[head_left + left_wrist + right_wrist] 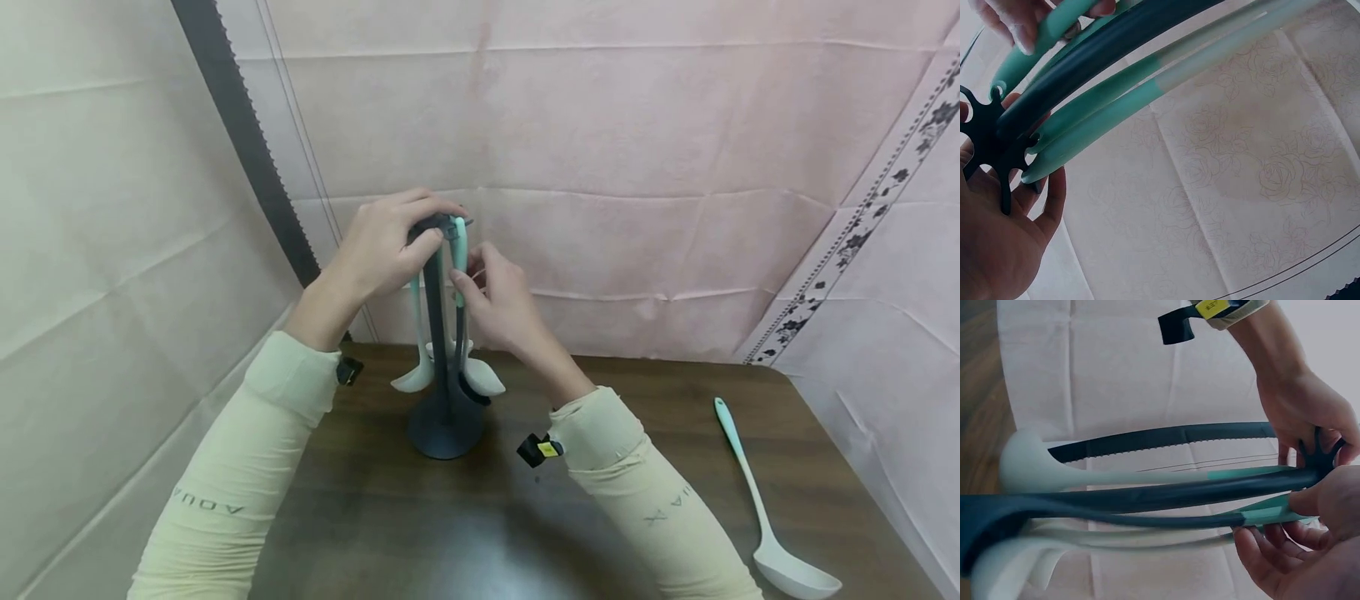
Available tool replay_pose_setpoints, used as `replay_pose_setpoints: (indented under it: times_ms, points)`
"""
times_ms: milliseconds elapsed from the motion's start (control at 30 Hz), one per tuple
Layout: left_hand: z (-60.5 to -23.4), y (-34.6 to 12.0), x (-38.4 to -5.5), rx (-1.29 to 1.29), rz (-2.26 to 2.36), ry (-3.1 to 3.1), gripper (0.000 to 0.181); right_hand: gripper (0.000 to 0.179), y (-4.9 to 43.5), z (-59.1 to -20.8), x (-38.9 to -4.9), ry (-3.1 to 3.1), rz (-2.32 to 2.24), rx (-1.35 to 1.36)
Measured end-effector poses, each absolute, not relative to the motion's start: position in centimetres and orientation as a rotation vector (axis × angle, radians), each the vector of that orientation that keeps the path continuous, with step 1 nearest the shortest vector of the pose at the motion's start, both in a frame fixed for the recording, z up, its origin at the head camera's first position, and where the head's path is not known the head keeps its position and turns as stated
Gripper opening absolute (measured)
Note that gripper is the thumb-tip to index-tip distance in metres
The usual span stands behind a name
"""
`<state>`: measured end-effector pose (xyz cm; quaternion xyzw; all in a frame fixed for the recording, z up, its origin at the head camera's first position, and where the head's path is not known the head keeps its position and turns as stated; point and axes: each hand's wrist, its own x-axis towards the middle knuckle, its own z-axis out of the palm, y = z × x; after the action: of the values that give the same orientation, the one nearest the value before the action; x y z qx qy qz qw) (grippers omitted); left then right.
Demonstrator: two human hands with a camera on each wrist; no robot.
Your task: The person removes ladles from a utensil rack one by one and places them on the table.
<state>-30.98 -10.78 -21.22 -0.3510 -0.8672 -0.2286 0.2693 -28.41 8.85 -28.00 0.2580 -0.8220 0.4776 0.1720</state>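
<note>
A dark utensil stand [446, 425] stands upright on the table, with a round base, a pole and a ring of hooks [988, 134] on top. My left hand [378, 246] grips the hook ring from above, fingers over its far side. Just below the ring, my right hand [501, 296] pinches the teal handle [1266, 515] of a dark-shafted ladle, its handle end at a hook. The ladle's dark bowl hangs low beside the pole, partly hidden. Several pale utensils with teal handles hang around the pole, among them one with a white head [412, 380] at the left.
A white ladle [797, 573] with a teal handle lies on the right side of the brown wooden table [645, 400]. Pale cloth [600, 125] hangs behind the table and at both sides, close to the stand at the back.
</note>
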Motion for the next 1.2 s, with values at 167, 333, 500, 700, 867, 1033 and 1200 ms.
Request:
replay_pose_setpoints:
  times_ms: [167,333,500,700,867,1033,1200]
  points:
    - [-21.1,-10.8,-31.0,-0.939,-0.619,-2.346,0.047,0.017,8.8,-27.9,-27.6,-2.299,1.419,0.762]
    - [-21.1,-10.9,-31.1,-0.928,-0.612,-2.349,0.047,0.016,8.8,-27.8,-27.0,-2.242,1.537,0.733]
    - [-21.1,-10.9,-31.1,-0.928,-0.604,-2.351,0.047,0.018,8.6,-27.7,-26.6,-2.257,1.650,0.708]
    - [-21.2,-10.9,-31.1,-0.936,-0.601,-2.352,0.048,0.023,8.4,-28.1,-26.3,-2.259,1.858,0.726]
    - [-21.3,-11.0,-31.1,-0.940,-0.600,-2.351,0.048,0.025,9.0,-29.2,-26.6,-2.177,1.884,0.791]
    - [-21.3,-10.9,-30.9,-0.934,-0.610,-2.360,0.047,0.032,9.8,-30.2,-27.1,-2.143,1.836,0.738]
    - [-21.3,-11.0,-30.9,-0.927,-0.629,-2.369,0.047,0.034,10.4,-30.4,-27.4,-2.147,1.734,0.684]
